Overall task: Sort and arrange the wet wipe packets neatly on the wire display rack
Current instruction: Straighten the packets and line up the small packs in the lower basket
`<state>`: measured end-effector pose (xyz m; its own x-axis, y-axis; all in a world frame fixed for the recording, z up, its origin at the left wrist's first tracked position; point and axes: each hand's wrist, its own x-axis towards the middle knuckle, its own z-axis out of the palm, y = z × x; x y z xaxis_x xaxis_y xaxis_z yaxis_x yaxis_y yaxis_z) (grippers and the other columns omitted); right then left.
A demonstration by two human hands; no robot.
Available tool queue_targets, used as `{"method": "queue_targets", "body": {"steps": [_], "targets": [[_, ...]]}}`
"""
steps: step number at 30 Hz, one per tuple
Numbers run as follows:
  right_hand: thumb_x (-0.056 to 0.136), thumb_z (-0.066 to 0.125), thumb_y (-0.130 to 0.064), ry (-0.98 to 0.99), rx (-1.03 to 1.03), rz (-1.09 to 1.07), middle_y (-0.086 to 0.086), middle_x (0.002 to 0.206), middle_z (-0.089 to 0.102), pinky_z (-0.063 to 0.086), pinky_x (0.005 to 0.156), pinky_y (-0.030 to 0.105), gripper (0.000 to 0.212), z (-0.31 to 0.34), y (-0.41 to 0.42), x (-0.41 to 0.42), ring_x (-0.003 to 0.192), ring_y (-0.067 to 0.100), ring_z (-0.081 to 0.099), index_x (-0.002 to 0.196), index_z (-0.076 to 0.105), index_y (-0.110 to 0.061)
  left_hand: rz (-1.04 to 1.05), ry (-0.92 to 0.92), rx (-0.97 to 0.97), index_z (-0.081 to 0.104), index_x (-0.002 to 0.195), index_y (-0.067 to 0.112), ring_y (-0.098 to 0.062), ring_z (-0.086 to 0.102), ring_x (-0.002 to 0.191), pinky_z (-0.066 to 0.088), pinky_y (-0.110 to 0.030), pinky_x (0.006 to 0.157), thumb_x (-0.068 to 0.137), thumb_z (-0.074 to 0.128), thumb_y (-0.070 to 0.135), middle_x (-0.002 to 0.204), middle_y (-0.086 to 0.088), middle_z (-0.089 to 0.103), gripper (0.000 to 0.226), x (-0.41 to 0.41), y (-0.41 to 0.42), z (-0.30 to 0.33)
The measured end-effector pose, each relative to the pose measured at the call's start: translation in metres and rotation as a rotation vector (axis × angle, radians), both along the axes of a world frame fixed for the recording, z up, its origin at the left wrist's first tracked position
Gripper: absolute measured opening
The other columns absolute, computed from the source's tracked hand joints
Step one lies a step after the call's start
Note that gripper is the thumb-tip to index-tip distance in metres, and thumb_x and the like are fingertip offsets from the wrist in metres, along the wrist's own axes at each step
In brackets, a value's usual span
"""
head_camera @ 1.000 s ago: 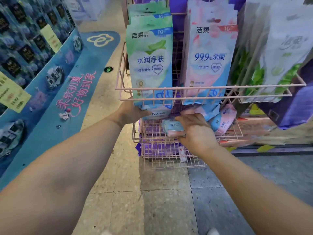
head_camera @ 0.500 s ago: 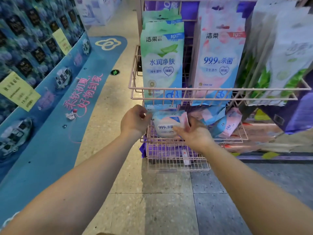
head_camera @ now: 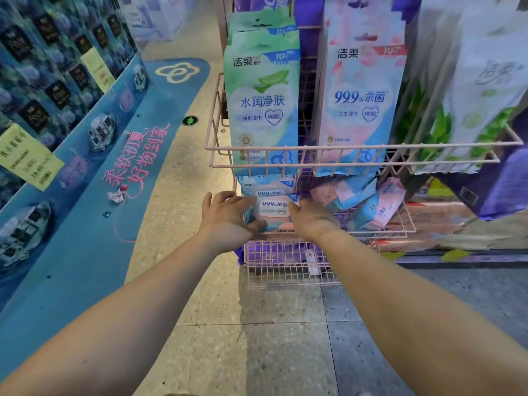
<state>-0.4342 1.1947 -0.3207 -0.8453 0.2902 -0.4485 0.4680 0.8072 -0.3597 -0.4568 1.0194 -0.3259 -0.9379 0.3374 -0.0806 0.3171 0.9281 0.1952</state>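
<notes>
A small pink and blue wet wipe packet (head_camera: 273,209) stands upright at the left end of the pink wire rack's middle shelf (head_camera: 405,230). My left hand (head_camera: 225,217) presses its left edge, fingers spread and thumb under its front corner. My right hand (head_camera: 310,220) grips its right edge. A matching packet (head_camera: 268,187) stands right behind it. Two more packets (head_camera: 341,194) (head_camera: 381,207) lie tilted and loose further right on the same shelf.
The upper wire basket (head_camera: 343,147) holds a tall green pack (head_camera: 263,104) and a tall pink pack (head_camera: 363,104); white-green packs (head_camera: 485,95) hang to the right. A lower basket (head_camera: 285,261) holds purple goods. A blue display stand (head_camera: 71,172) lines the aisle on the left.
The packet went from in front of the rack, held in both hands, onto the left end of the middle shelf, standing upright. My left fingers have spread out.
</notes>
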Motion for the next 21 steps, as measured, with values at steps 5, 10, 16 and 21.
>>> {"method": "queue_targets", "body": {"steps": [5, 10, 16, 21], "targets": [[0.099, 0.018, -0.049, -0.031, -0.024, 0.071, 0.012, 0.145, 0.044, 0.042, 0.099, 0.042, 0.056, -0.002, 0.002, -0.001, 0.127, 0.029, 0.048, 0.141, 0.035, -0.016, 0.054, 0.045, 0.049, 0.031, 0.141, 0.04, -0.024, 0.026, 0.138, 0.007, -0.05, 0.115, 0.08, 0.05, 0.064, 0.143, 0.004, 0.047, 0.068, 0.0, 0.008, -0.004], [0.094, 0.033, -0.057, 0.083, -0.085, 0.005, 0.005, 0.144, 0.045, 0.045, 0.098, 0.046, 0.062, -0.005, 0.003, 0.002, 0.123, 0.028, 0.051, 0.145, 0.028, -0.021, 0.095, -0.077, 0.107, 0.017, 0.143, 0.048, -0.027, 0.016, 0.142, 0.007, -0.052, 0.115, 0.058, 0.05, 0.081, 0.149, -0.004, 0.033, 0.098, -0.011, 0.025, -0.001], [0.093, 0.045, -0.049, 0.141, -0.225, -0.043, 0.005, 0.127, 0.057, 0.045, 0.099, 0.046, 0.046, -0.01, 0.009, -0.004, 0.114, 0.027, 0.056, 0.128, 0.045, -0.019, 0.064, -0.213, 0.057, 0.006, 0.144, 0.051, -0.02, 0.006, 0.147, -0.009, -0.053, 0.114, 0.06, 0.059, 0.08, 0.151, 0.003, 0.036, 0.104, -0.006, 0.015, 0.012], [0.098, 0.035, -0.046, 0.089, -0.001, -0.006, 0.007, 0.123, 0.059, 0.039, 0.093, 0.04, 0.037, -0.015, 0.007, -0.001, 0.114, 0.029, 0.056, 0.119, 0.047, -0.018, 0.085, -0.177, -0.015, 0.007, 0.146, 0.046, -0.024, 0.041, 0.131, -0.004, -0.057, 0.114, 0.071, 0.053, 0.073, 0.122, 0.002, 0.063, 0.092, -0.003, 0.019, 0.015]]}}
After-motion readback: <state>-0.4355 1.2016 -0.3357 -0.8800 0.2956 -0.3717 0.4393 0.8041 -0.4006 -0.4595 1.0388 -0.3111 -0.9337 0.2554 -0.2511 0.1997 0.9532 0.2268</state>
